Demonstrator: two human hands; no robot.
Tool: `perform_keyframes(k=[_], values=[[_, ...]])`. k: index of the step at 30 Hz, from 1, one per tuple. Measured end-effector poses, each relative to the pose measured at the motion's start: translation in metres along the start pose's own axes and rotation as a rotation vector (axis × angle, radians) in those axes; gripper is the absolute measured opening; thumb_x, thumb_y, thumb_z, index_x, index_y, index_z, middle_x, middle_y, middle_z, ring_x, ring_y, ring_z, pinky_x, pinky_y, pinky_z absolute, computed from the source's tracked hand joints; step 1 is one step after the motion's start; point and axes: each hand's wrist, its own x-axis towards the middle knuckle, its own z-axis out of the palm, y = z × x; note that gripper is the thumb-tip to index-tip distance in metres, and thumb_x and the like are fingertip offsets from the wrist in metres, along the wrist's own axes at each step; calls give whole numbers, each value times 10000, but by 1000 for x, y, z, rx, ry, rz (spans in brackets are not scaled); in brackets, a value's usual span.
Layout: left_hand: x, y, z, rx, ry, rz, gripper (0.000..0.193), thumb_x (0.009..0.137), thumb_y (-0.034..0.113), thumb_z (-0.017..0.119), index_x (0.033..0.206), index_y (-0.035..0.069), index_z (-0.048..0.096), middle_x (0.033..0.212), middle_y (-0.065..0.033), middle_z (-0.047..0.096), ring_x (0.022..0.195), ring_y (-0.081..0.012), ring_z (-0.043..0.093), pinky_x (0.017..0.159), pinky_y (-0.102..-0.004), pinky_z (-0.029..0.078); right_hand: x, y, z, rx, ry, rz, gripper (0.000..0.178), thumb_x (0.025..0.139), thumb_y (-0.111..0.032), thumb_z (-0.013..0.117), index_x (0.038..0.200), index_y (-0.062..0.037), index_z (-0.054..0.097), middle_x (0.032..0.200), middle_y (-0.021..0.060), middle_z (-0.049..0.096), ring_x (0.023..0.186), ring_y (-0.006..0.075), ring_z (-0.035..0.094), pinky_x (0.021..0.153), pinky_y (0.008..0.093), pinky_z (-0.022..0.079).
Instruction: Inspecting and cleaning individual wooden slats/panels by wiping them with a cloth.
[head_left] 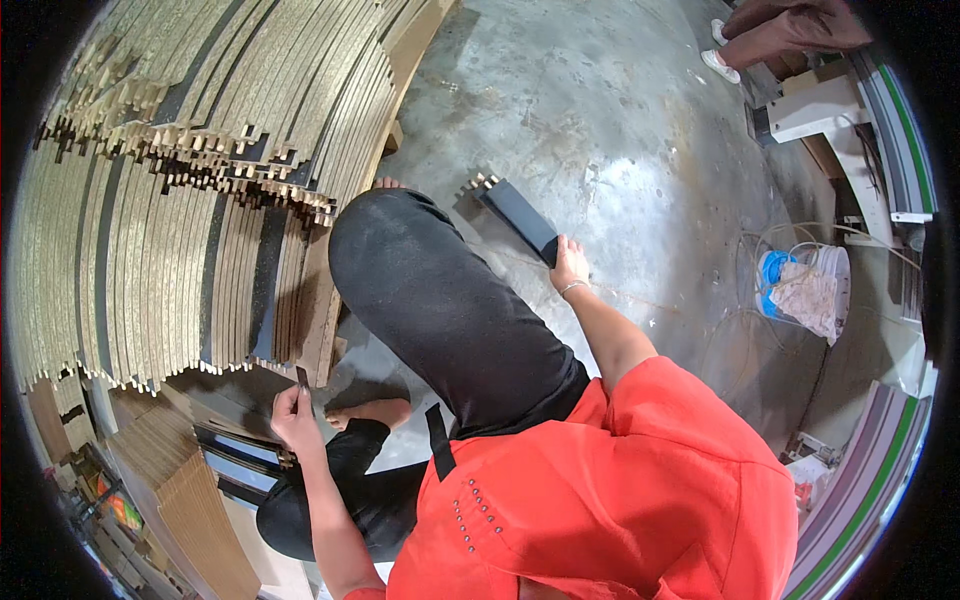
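My right hand (570,266) is closed round the near end of a narrow dark board (520,217). Pale wooden dowels (484,181) stick out of the board's far end, above the floor. Lower on the left, my left hand (296,422) pinches a small thin dark strip (303,378), upright between thumb and fingers. Close beyond that hand rises a tall stack of boards (160,260), with pale edges and rows of dowels along their ends. Several dark-edged panels (240,462) lie just below my left hand.
Brown boards (190,500) are stacked at the lower left. On the right, a white bucket (835,290) with cloth and blue material stands among loose hoses. A white machine (825,115) is beyond it. Another person's legs (785,40) show at the top right, on the grey concrete floor (610,110).
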Motion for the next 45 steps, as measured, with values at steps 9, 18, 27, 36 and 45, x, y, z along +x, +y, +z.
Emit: perform_keyframes(k=[9,18,27,36,45], values=[[10,31,10,-39,62,142,75,718,-10,708,775,-10,659,702,-111,609,631,-214,584,619,-334,474,55,-73,-47,284,357,-76,591,685,-237,752,1204,-40,547,1153,196,528,1115,362,507,967,428,420],[-5,37,-14,-135,185,104,83,739,5,721,788,-22,660,710,-141,629,612,-248,618,581,-324,476,-48,-314,-292,1118,249,-986,230,780,21,626,1005,-20,605,984,84,579,891,193,595,759,296,512],[2,62,-28,-109,230,307,85,757,63,699,834,27,703,740,-124,632,681,-294,634,598,-379,492,-109,-540,-289,209,346,-1590,473,770,-82,644,1223,-10,528,1315,208,474,1225,373,454,1037,425,388],[4,72,-39,-141,290,407,49,736,86,698,762,54,671,695,-96,588,672,-306,601,593,-398,476,-101,-608,-288,-289,388,-1147,736,754,-167,668,1434,-184,387,1432,169,331,1296,385,357,1085,448,333],[5,73,-30,-59,282,498,45,750,108,686,755,66,668,714,-72,595,697,-289,607,604,-398,507,-96,-609,-289,-228,365,-1159,745,709,-211,775,1369,-200,428,1349,182,366,1285,379,354,1049,468,360]])
